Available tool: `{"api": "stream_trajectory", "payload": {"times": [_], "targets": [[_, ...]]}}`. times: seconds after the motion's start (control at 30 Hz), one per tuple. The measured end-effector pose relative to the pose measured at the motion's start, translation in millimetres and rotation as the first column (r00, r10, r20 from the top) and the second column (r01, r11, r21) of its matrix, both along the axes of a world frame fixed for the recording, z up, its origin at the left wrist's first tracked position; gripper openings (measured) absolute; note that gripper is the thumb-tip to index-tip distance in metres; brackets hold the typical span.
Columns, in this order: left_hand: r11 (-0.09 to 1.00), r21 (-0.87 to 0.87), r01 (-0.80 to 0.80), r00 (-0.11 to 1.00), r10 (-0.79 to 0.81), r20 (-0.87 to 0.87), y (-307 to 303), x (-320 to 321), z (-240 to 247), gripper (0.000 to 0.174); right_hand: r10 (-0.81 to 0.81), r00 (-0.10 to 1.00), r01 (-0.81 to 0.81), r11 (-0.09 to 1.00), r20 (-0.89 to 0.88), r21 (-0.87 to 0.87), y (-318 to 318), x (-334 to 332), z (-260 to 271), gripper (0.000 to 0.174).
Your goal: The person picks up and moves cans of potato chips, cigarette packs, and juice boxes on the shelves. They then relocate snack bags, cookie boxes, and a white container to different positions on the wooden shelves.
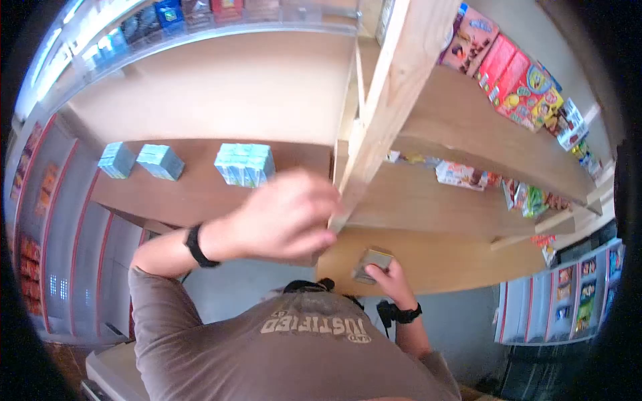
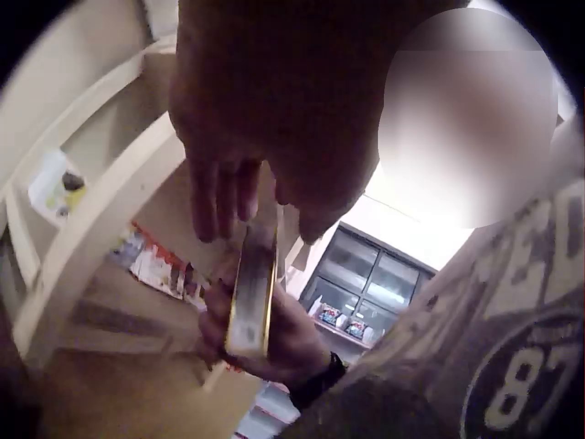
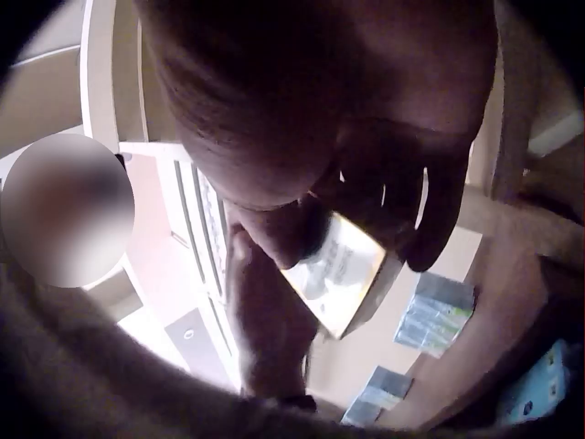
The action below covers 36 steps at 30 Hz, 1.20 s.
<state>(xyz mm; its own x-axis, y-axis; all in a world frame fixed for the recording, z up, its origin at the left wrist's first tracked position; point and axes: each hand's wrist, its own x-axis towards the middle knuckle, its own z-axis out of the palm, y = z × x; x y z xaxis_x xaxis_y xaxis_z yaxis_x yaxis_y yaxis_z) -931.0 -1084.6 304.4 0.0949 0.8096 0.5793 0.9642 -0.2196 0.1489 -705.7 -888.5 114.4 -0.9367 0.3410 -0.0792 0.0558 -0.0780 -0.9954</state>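
Note:
A small flat box with gold edges point(image 1: 367, 264) is gripped by my right hand point(image 1: 396, 283) low in the head view, thumb over its face. My left hand point(image 1: 287, 215), blurred and empty, is raised to the left of it, apart from the box in that view. In the left wrist view my left hand point(image 2: 274, 119) has its fingers pointing down above the box's end point(image 2: 251, 306), with the right hand point(image 2: 297, 343) round the box. The right wrist view shows the box's pale face point(image 3: 338, 274) under my right hand point(image 3: 347, 110), fingers partly dark.
Light blue packs point(image 1: 245, 164) stand in separate groups on a brown shelf point(image 1: 194, 194) at the left. A wooden post point(image 1: 391, 87) divides it from shelves with colourful snack packets point(image 1: 515, 80) at the right. Racks with red-edged shelves stand at the far left and lower right.

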Motion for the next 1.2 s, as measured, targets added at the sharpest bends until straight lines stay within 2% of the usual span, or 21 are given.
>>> {"api": "stream_trajectory", "payload": {"times": [0.03, 0.07, 0.13, 0.17, 0.23, 0.27, 0.3, 0.33, 0.4, 0.47, 0.53, 0.63, 0.7, 0.77, 0.83, 0.93, 1.0, 1.03, 1.07, 1.13, 1.2], "targets": [[0.990, 0.133, -0.043, 0.999, 0.043, -0.004, -4.7, -14.5, 29.5, 0.022, -0.061, 0.995, 0.064, 0.997, 0.081, -0.044, 11.1, 7.3, -15.8, 0.036], [0.907, 0.412, -0.087, 0.996, 0.085, 0.023, -4.7, -35.8, 42.0, 0.019, -0.044, 0.997, 0.046, 0.998, 0.061, -0.032, 20.3, 12.4, -39.0, 0.036], [0.771, 0.571, -0.283, 0.936, 0.352, -0.011, -8.2, -68.1, 89.9, 0.013, -0.304, 0.924, 0.362, 0.891, 0.233, -0.274, 37.1, 22.0, -95.4, 0.033], [0.753, 0.574, -0.321, 0.887, 0.452, -0.098, -10.0, -91.2, 110.8, 0.009, -0.295, 0.931, 0.347, 0.900, 0.216, -0.265, 45.0, 31.2, -125.2, 0.033], [0.701, 0.615, -0.362, 0.813, 0.559, -0.159, -5.4, -119.0, 136.0, 0.013, -0.298, 0.799, 0.493, 0.823, 0.522, -0.284, 59.8, 44.9, -176.2, 0.036], [0.682, 0.523, -0.510, 0.732, 0.664, -0.152, -0.9, -124.9, 145.3, 0.020, -0.300, 0.808, 0.483, 0.830, 0.507, -0.279, 64.0, 44.2, -183.9, 0.036], [0.634, 0.420, -0.649, 0.637, 0.755, -0.155, 3.7, -130.6, 152.3, 0.026, -0.251, 0.843, 0.489, 0.727, 0.476, -0.482, 68.0, 43.9, -192.3, 0.037], [0.627, 0.432, -0.648, 0.633, 0.759, -0.152, 10.0, -139.2, 155.7, 0.026, -0.208, 0.876, 0.468, 0.586, 0.436, -0.662, 70.5, 44.5, -200.1, 0.039], [0.539, 0.370, -0.757, 0.491, 0.842, -0.222, 22.9, -156.4, 157.0, 0.036, -0.232, 0.837, 0.522, 0.614, 0.496, -0.593, 76.1, 43.6, -233.1, 0.039], [0.537, 0.381, -0.752, 0.494, 0.843, -0.214, 29.5, -162.5, 161.6, 0.037, -0.262, 0.790, 0.575, 0.632, 0.555, -0.520, 75.3, 47.4, -249.1, 0.040], [0.551, 0.378, -0.744, 0.514, 0.833, -0.204, 36.1, -178.8, 164.4, 0.037, -0.186, 0.726, 0.613, 0.610, 0.662, -0.501, 75.1, 49.6, -258.1, 0.042], [0.566, 0.330, -0.755, 0.547, 0.822, -0.158, 43.0, -190.3, 171.0, 0.037, -0.204, 0.804, 0.552, 0.606, 0.559, -0.573, 75.6, 61.3, -287.8, 0.038], [0.571, 0.380, -0.727, 0.544, 0.818, -0.189, 43.7, -195.7, 174.9, 0.038, -0.257, 0.770, 0.601, 0.597, 0.584, -0.531, 64.3, 59.0, -271.1, 0.034], [0.559, 0.137, -0.818, 0.560, 0.828, -0.038, 44.3, -197.4, 180.2, 0.036, -0.307, 0.730, 0.651, 0.582, 0.610, -0.487, 58.6, 62.0, -270.8, 0.031], [0.612, 0.081, -0.787, 0.616, 0.786, 0.043, 38.3, -191.8, 185.0, 0.034, -0.174, 0.848, 0.492, 0.608, 0.501, -0.623, 68.5, 74.7, -308.7, 0.028], [0.708, 0.036, -0.705, 0.705, 0.696, 0.137, 29.6, -192.7, 183.5, 0.032, -0.105, 0.840, 0.503, 0.521, 0.533, -0.690, 65.2, 75.6, -301.3, 0.029], [0.750, 0.043, -0.660, 0.747, 0.650, 0.142, 22.0, -192.3, 180.2, 0.031, -0.200, 0.793, 0.573, 0.566, 0.575, -0.593, 42.6, 64.4, -247.3, 0.028], [0.750, 0.127, -0.649, 0.760, 0.634, 0.139, 18.1, -189.2, 176.3, 0.031, -0.299, 0.737, 0.641, 0.593, 0.606, -0.487, 35.1, 60.4, -228.3, 0.027], [0.745, 0.211, -0.632, 0.774, 0.619, 0.133, 13.6, -186.7, 173.6, 0.031, -0.300, 0.739, 0.640, 0.593, 0.603, -0.489, 42.2, 60.9, -242.6, 0.027], [0.740, 0.306, -0.599, 0.799, 0.580, 0.162, -2.1, -181.1, 169.1, 0.031, -0.170, 0.842, 0.496, 0.615, 0.512, -0.613, 57.7, 67.4, -274.4, 0.020], [0.706, 0.460, -0.539, 0.840, 0.494, 0.225, -15.7, -163.5, 164.4, 0.029, -0.236, 0.827, 0.527, 0.641, 0.509, -0.559, 46.9, 58.6, -233.5, 0.017]]}}
